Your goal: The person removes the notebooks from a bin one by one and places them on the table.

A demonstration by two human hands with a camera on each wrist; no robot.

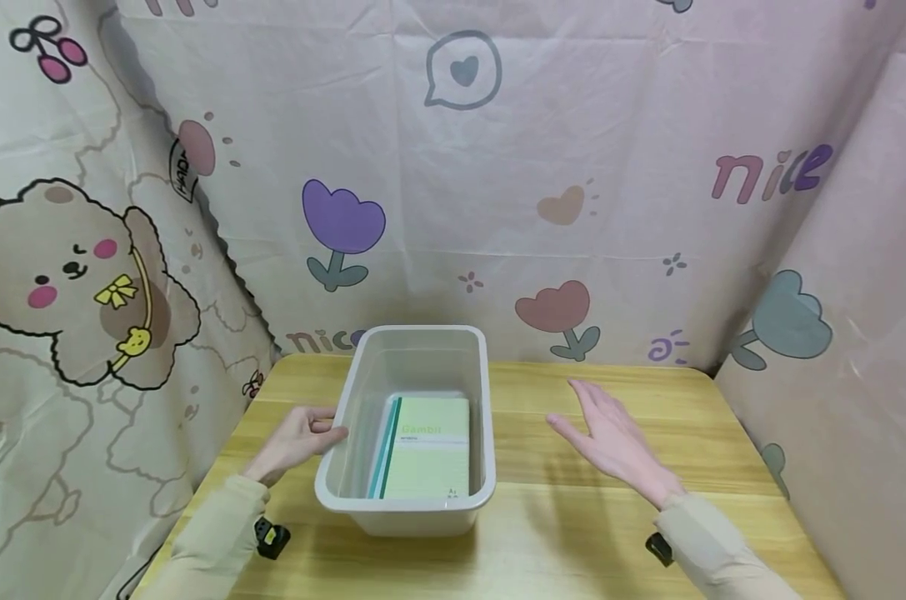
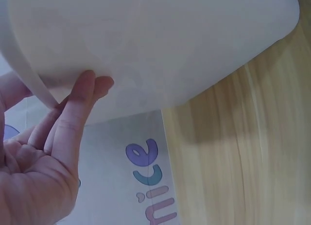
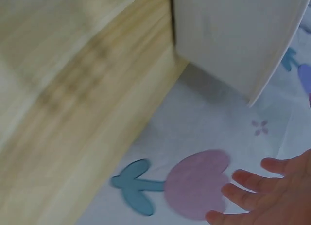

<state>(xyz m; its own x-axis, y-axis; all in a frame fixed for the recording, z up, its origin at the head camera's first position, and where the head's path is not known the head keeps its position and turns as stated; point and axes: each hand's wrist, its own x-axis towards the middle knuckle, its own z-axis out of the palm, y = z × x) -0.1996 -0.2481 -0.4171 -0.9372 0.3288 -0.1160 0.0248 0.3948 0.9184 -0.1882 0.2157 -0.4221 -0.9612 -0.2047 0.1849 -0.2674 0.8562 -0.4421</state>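
A white plastic bin (image 1: 490, 450) stands on the wooden table, with a pale green notebook (image 1: 432, 467) lying inside it over a teal-edged one. My left hand (image 1: 298, 442) grips the bin's left rim, thumb over the top and fingers under the edge. In the left wrist view, the fingers of that hand (image 2: 63, 132) press against the bin's outer wall (image 2: 160, 45). To the right of the bin, my right hand (image 1: 610, 429) hovers over the table, fingers extended and holding nothing. The right wrist view shows its spread fingers (image 3: 252, 186) apart from the bin (image 3: 228, 35).
Printed curtains (image 1: 453, 183) hang behind the wooden table (image 1: 573, 533) and along both sides. The table's back edge meets the rear curtain. Small black wrist cameras sit at both sleeves.
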